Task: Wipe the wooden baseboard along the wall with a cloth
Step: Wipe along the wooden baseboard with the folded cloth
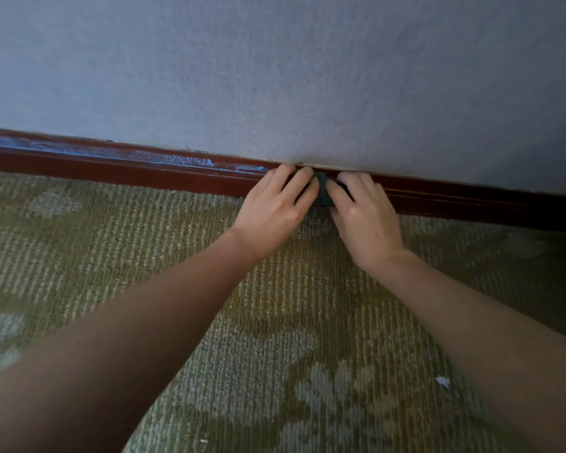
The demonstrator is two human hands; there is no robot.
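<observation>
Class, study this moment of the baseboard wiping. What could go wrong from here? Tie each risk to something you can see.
1. The cloth is almost hidden beneath the left hand and right hand pressing it, so bare fingers may rub the baseboard instead.
2. Pale dust coats the ledge further left; a wipe could push it down onto the carpet.

Open carpet [95, 263] runs along the baseboard [128, 170] on both sides of the left hand [272, 207] and right hand [365, 219], which sit close together with a narrow gap between; the wall [275, 76] rises straight behind, barring any way forward
</observation>
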